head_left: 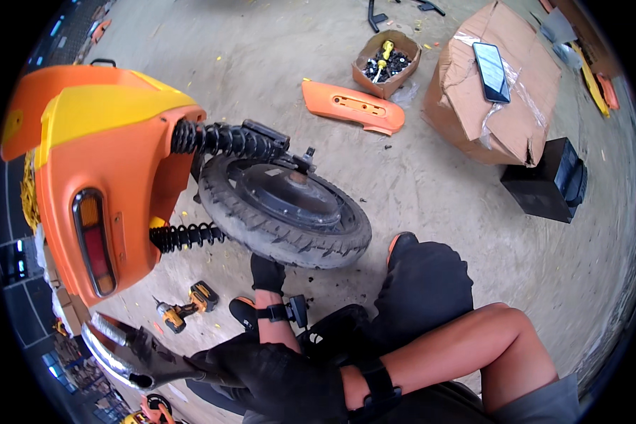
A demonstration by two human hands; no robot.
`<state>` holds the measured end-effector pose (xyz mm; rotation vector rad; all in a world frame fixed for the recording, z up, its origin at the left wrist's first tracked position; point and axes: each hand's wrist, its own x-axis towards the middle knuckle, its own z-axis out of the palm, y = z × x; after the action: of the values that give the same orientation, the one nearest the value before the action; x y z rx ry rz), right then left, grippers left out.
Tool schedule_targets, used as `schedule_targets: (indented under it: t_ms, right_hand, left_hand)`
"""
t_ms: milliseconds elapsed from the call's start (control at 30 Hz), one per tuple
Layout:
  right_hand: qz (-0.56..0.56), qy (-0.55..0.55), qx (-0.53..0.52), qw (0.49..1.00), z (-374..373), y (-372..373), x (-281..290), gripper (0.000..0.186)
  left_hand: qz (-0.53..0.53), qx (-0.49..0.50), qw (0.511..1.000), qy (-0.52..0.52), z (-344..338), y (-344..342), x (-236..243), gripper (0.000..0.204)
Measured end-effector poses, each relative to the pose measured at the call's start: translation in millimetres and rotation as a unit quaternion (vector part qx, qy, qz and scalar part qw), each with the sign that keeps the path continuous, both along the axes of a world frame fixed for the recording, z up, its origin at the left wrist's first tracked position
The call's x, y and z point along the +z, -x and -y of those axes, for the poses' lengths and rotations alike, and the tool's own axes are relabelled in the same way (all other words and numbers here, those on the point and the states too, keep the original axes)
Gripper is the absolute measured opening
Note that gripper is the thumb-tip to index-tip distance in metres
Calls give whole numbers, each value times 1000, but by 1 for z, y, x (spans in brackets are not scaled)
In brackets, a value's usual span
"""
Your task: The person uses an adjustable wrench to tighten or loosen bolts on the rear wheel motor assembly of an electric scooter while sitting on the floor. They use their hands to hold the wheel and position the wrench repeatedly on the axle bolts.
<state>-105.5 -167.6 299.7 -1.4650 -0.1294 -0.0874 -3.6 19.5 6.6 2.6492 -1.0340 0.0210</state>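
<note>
An orange and yellow scooter (131,166) lies tipped over at the left. Its rear wheel (283,201), with a black tyre and hub, juts toward the middle between two coil-spring shock absorbers (226,140). My left hand (267,274), in a black glove, is at the tyre's near lower edge; the tyre hides its fingers. Reaching across from the lower right, my gloved right hand (279,381) is closed round the dark handle of an adjustable wrench (138,357). The wrench's silver jaws point to the left, apart from the wheel and slightly blurred.
A cordless impact driver (184,307) lies on the floor below the scooter. Farther off are an orange plastic cover (352,107), a small carton of bolts (392,81) holding a yellow-handled screwdriver, a large cardboard box (463,92) bearing a phone (491,73), and a black box (544,185).
</note>
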Motion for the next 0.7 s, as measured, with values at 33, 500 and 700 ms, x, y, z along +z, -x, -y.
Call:
schedule_targets:
  t_ms: [33, 500, 700]
  right_hand:
    - [12, 12, -23, 1000, -2, 3, 0, 20]
    - [105, 458, 145, 871, 43, -17, 5, 30]
    - [-157, 100, 69, 980, 18, -20, 19, 24]
  left_hand:
    - [-31, 23, 999, 23, 5, 3, 1, 35]
    - [-195, 158, 866, 432, 32, -14, -20, 15]
    - [-521, 327, 507, 604, 35, -10, 1, 19]
